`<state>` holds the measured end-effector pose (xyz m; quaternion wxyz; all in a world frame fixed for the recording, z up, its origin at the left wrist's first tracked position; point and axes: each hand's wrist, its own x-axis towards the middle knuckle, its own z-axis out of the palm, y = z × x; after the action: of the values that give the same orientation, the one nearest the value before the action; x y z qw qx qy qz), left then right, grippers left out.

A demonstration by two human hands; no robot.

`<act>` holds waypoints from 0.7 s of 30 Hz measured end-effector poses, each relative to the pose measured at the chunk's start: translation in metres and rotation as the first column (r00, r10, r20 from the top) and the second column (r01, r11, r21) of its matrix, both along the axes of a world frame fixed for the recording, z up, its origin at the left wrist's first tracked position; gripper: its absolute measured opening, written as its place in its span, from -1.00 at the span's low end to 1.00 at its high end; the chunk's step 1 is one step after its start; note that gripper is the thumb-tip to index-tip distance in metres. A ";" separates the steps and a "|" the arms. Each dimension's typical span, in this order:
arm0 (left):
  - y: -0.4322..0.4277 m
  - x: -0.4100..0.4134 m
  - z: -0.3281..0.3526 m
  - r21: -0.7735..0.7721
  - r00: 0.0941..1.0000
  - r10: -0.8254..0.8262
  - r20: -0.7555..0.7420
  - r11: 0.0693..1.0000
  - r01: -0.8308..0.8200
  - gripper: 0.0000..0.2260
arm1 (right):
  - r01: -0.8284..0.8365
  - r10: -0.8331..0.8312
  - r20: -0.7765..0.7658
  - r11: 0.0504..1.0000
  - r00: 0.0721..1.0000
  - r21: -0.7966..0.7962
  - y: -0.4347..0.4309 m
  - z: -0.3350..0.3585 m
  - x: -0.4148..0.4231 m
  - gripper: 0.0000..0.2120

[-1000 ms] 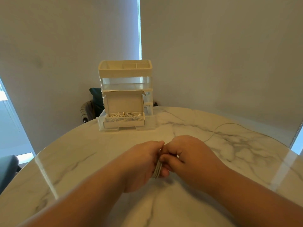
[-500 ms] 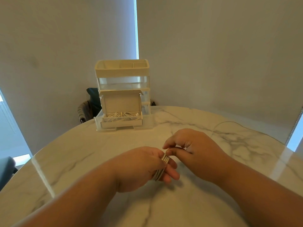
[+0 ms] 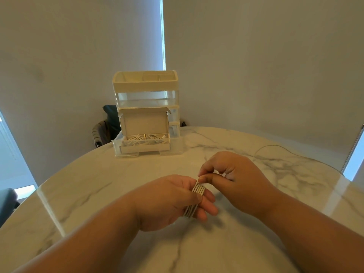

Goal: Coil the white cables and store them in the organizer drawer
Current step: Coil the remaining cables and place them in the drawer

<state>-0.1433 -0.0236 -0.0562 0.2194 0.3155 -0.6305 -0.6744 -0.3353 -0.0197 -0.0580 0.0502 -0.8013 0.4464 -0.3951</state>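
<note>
**Head view: white cable wound round the left fingers**

We see the white cable (image 3: 198, 189) as a tight band of flat, even turns wrapped round the straight fingers of the left hand (image 3: 167, 201). The thumb presses on the turns, so that hand is clamped on the coil. The right hand (image 3: 232, 174) pinches thumb against forefinger at the top of the coil, closed on the cable there, with its other fingers curled in.

Both hands are over the middle of the round table (image 3: 266, 233), a glossy white marble top with grey veins. At its far edge stands the organizer (image 3: 145, 83), cream plastic above and clear plastic below. Its bottom drawer (image 3: 145, 150) is pulled out and holds an open cardboard box (image 3: 143, 125), lid upright, with more coiled cables (image 3: 144, 139) inside. Behind the organizer, a dark chair (image 3: 102, 127) is partly hidden by the table edge.
</note>
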 end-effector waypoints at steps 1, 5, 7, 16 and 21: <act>-0.001 -0.001 -0.001 -0.013 1.000 0.012 -0.001 1.000 -0.012 -0.85 | 0.001 -0.001 0.022 1.000 1.000 0.026 -0.002 -0.002 -0.002 -0.95; -0.001 -0.004 -0.003 -0.056 0.996 0.092 0.007 0.994 -0.092 -0.80 | -0.004 -0.004 0.077 0.993 0.997 0.116 -0.009 -0.005 -0.006 -0.90; -0.001 -0.005 -0.002 -0.081 0.993 0.122 0.006 0.989 -0.121 -0.80 | -0.008 -0.010 0.114 0.988 0.993 0.152 -0.010 -0.006 -0.006 -0.86; 0.003 -0.012 0.001 0.025 0.947 0.303 -0.107 0.953 -0.302 -0.71 | -0.056 -0.045 0.302 0.947 0.952 0.317 -0.008 -0.008 -0.003 -0.86; 0.003 -0.011 0.009 0.185 0.893 0.351 -0.282 0.933 -0.308 -0.74 | -0.054 -0.066 0.313 0.932 0.947 0.358 -0.008 -0.010 -0.002 -0.86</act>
<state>-0.1546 -0.0202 -0.0475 0.4051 0.3220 -0.4779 -0.7098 -0.3371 -0.0282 -0.0682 0.2674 -0.7022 0.4998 -0.4308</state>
